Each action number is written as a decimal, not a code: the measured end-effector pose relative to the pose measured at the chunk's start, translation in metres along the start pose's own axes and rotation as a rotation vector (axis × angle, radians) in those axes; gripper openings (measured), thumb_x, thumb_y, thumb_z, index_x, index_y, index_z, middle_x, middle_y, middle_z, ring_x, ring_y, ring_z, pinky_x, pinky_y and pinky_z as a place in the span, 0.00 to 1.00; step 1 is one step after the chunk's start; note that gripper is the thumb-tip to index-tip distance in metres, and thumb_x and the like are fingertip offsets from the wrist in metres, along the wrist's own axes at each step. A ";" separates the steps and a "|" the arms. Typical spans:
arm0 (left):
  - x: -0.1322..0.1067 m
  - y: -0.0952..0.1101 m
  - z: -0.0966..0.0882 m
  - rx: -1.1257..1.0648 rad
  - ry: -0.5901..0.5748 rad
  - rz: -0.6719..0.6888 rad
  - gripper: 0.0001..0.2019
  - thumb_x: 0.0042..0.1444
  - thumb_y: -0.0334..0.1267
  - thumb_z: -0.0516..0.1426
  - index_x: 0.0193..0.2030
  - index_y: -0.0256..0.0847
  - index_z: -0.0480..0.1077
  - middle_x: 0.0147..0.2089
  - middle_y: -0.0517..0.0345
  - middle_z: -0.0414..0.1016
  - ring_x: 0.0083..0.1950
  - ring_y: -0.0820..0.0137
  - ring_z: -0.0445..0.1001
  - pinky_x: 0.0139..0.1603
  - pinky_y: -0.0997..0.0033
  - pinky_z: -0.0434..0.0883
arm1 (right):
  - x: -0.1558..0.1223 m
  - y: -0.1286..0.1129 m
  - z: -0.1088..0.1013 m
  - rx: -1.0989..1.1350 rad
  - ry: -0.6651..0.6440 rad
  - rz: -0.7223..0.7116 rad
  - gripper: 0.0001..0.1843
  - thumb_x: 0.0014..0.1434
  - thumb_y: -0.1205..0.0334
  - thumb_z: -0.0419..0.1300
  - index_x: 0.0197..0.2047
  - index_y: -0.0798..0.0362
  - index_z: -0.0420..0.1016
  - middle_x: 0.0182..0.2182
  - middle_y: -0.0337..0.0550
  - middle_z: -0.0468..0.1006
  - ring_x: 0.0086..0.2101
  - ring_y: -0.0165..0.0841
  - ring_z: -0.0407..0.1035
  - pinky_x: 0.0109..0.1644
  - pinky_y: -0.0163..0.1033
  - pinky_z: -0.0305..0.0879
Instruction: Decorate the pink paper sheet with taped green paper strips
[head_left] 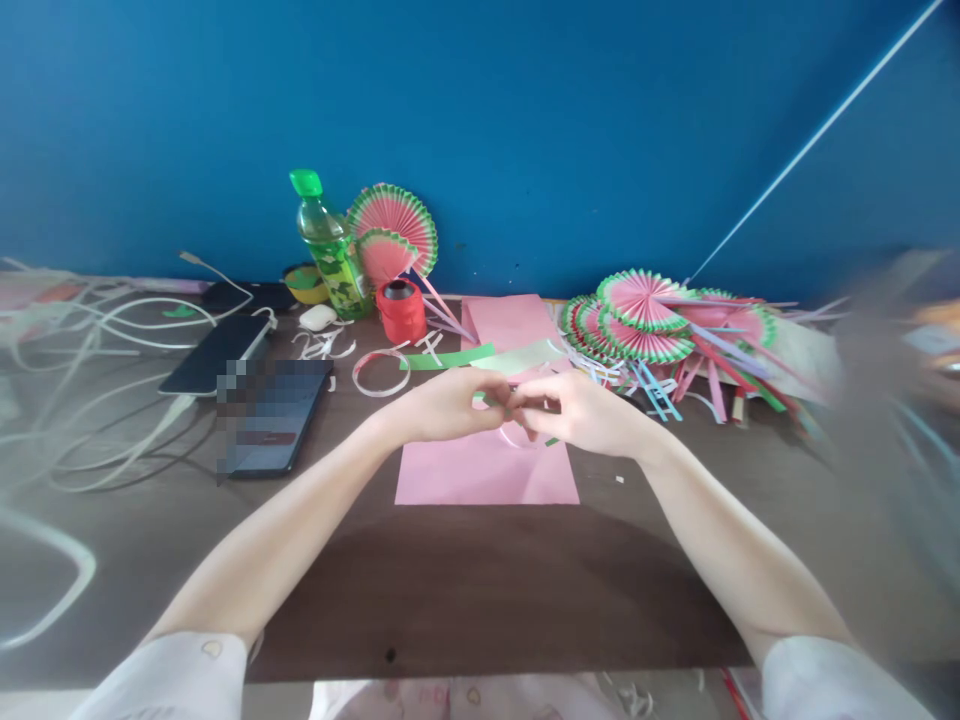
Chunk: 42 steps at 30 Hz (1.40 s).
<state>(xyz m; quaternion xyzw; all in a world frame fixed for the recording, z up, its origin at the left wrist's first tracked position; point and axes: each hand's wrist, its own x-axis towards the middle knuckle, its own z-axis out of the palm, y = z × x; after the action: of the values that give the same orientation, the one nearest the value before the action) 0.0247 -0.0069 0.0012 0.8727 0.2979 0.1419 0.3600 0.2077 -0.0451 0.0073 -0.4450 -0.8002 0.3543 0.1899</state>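
My left hand [457,405] and my right hand [577,410] meet fingertip to fingertip above a pink paper sheet [480,475]. Both are closed in a pinch. Bits of green, pink and white paper show around the fingertips, but what the fingers hold is too small and hidden to name. Beyond my hands lie a green paper strip [450,357], a pale green piece of paper [525,357] and a second pink sheet [510,315]. A roll of clear tape [360,373] rests on the table to the left of my left hand.
Finished pink-and-green paper fans [637,310] pile up at right; others [394,230] lean on the blue wall. A green-capped bottle [334,255] and red spool [401,312] stand left of centre. A phone [281,420], power bank [217,355] and white cables [112,330] occupy the left.
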 end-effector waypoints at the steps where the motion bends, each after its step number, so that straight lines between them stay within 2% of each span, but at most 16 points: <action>1: 0.000 0.002 0.001 0.019 0.019 0.000 0.07 0.48 0.31 0.50 0.31 0.39 0.68 0.31 0.62 0.71 0.33 0.74 0.66 0.34 0.74 0.62 | 0.000 0.000 0.001 0.015 0.004 0.006 0.09 0.52 0.68 0.51 0.32 0.56 0.73 0.21 0.36 0.73 0.20 0.23 0.60 0.24 0.30 0.53; 6: 0.000 0.008 0.008 0.174 0.138 0.011 0.05 0.47 0.31 0.50 0.29 0.38 0.66 0.31 0.60 0.72 0.33 0.72 0.66 0.35 0.72 0.62 | 0.003 0.001 0.005 0.078 0.008 0.019 0.09 0.53 0.67 0.51 0.33 0.56 0.72 0.21 0.37 0.72 0.22 0.25 0.62 0.26 0.31 0.55; 11: 0.000 0.005 0.008 0.254 0.176 -0.018 0.05 0.49 0.33 0.50 0.31 0.38 0.66 0.33 0.57 0.72 0.37 0.68 0.68 0.39 0.68 0.64 | 0.005 0.007 0.002 0.081 0.062 0.060 0.08 0.52 0.66 0.51 0.30 0.56 0.71 0.20 0.36 0.72 0.22 0.26 0.63 0.27 0.32 0.56; 15: 0.000 -0.001 0.002 0.202 0.354 0.031 0.13 0.51 0.30 0.49 0.44 0.40 0.64 0.46 0.55 0.69 0.46 0.69 0.66 0.46 0.68 0.64 | 0.004 0.013 -0.009 0.010 0.212 0.137 0.07 0.50 0.65 0.52 0.28 0.56 0.70 0.18 0.37 0.72 0.22 0.27 0.64 0.27 0.32 0.56; 17: 0.001 -0.004 0.002 0.265 0.478 0.009 0.14 0.50 0.27 0.49 0.44 0.40 0.64 0.46 0.54 0.67 0.48 0.68 0.65 0.48 0.66 0.63 | 0.002 0.016 -0.018 -0.027 0.321 0.166 0.07 0.50 0.65 0.52 0.26 0.56 0.70 0.18 0.38 0.72 0.20 0.27 0.63 0.25 0.32 0.55; 18: 0.002 -0.006 0.004 0.302 0.490 0.003 0.13 0.50 0.27 0.49 0.42 0.39 0.65 0.45 0.53 0.67 0.48 0.66 0.64 0.49 0.65 0.62 | 0.000 0.016 -0.022 -0.040 0.375 0.173 0.07 0.50 0.64 0.52 0.25 0.56 0.69 0.18 0.38 0.72 0.19 0.26 0.62 0.24 0.32 0.54; 20: 0.005 -0.012 0.013 0.331 0.374 0.025 0.11 0.50 0.27 0.50 0.40 0.38 0.66 0.43 0.52 0.68 0.46 0.65 0.65 0.48 0.63 0.62 | -0.003 0.016 -0.029 -0.048 0.462 0.173 0.09 0.51 0.62 0.52 0.25 0.56 0.69 0.18 0.39 0.71 0.17 0.24 0.59 0.23 0.32 0.53; 22: 0.008 -0.019 0.027 0.261 0.075 0.085 0.09 0.51 0.28 0.51 0.38 0.39 0.67 0.41 0.53 0.69 0.42 0.67 0.67 0.44 0.66 0.64 | -0.006 0.016 -0.033 -0.040 0.506 0.157 0.09 0.52 0.61 0.53 0.24 0.56 0.68 0.18 0.39 0.71 0.17 0.24 0.59 0.23 0.32 0.53; 23: 0.009 -0.023 0.034 0.244 -0.017 0.100 0.09 0.50 0.28 0.51 0.38 0.39 0.67 0.41 0.53 0.69 0.41 0.68 0.67 0.43 0.67 0.64 | -0.007 0.015 -0.035 -0.033 0.508 0.150 0.09 0.52 0.60 0.53 0.24 0.56 0.68 0.18 0.39 0.71 0.18 0.24 0.60 0.23 0.32 0.53; 27: 0.012 -0.032 0.050 0.317 -0.090 0.097 0.05 0.50 0.28 0.50 0.29 0.37 0.67 0.39 0.52 0.69 0.40 0.67 0.67 0.41 0.68 0.63 | -0.008 0.013 -0.035 -0.027 0.481 0.146 0.09 0.52 0.60 0.53 0.25 0.56 0.68 0.19 0.39 0.71 0.19 0.25 0.61 0.23 0.32 0.53; 30: 0.011 -0.031 0.033 0.341 -0.064 0.019 0.07 0.51 0.29 0.48 0.28 0.38 0.66 0.32 0.55 0.71 0.35 0.69 0.68 0.36 0.71 0.62 | -0.008 0.012 -0.035 -0.044 0.492 0.138 0.09 0.52 0.61 0.54 0.25 0.55 0.68 0.18 0.38 0.71 0.18 0.24 0.60 0.23 0.32 0.52; 32: 0.009 -0.032 0.011 0.362 0.045 -0.062 0.07 0.52 0.31 0.48 0.33 0.39 0.66 0.30 0.57 0.71 0.31 0.71 0.68 0.33 0.72 0.61 | -0.009 0.012 -0.036 -0.052 0.496 0.130 0.09 0.53 0.61 0.54 0.25 0.55 0.68 0.19 0.38 0.71 0.19 0.25 0.60 0.23 0.32 0.53; 35: 0.003 -0.046 -0.022 0.502 0.294 -0.185 0.11 0.53 0.33 0.47 0.39 0.40 0.68 0.39 0.53 0.73 0.40 0.66 0.70 0.40 0.69 0.63 | -0.012 0.012 -0.037 -0.070 0.467 0.112 0.09 0.54 0.60 0.53 0.27 0.55 0.69 0.20 0.39 0.72 0.19 0.26 0.61 0.24 0.33 0.53; 38: -0.009 -0.069 -0.046 0.717 0.369 -0.386 0.19 0.47 0.29 0.49 0.48 0.40 0.66 0.52 0.48 0.69 0.54 0.55 0.63 0.51 0.56 0.58 | -0.013 0.011 -0.036 -0.107 0.391 0.078 0.09 0.54 0.60 0.52 0.28 0.54 0.69 0.21 0.38 0.72 0.21 0.27 0.62 0.26 0.33 0.54; 40: -0.019 -0.078 -0.057 0.789 0.388 -0.545 0.25 0.42 0.27 0.50 0.50 0.44 0.66 0.55 0.52 0.66 0.59 0.51 0.57 0.54 0.49 0.53 | -0.013 0.010 -0.034 -0.132 0.306 0.056 0.09 0.54 0.59 0.52 0.29 0.54 0.70 0.21 0.38 0.72 0.22 0.27 0.63 0.27 0.33 0.54; 42: -0.027 -0.079 -0.065 0.773 0.433 -0.547 0.24 0.43 0.27 0.49 0.48 0.45 0.67 0.51 0.54 0.70 0.56 0.55 0.62 0.54 0.54 0.56 | -0.013 0.008 -0.031 -0.152 0.223 0.039 0.10 0.55 0.59 0.52 0.31 0.53 0.71 0.21 0.37 0.72 0.23 0.27 0.63 0.28 0.33 0.55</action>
<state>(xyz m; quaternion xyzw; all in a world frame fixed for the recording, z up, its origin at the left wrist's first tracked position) -0.0597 0.0559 -0.0109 0.7828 0.6133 0.0997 -0.0346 0.2383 -0.0406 0.0222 -0.5101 -0.7900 0.2446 0.2363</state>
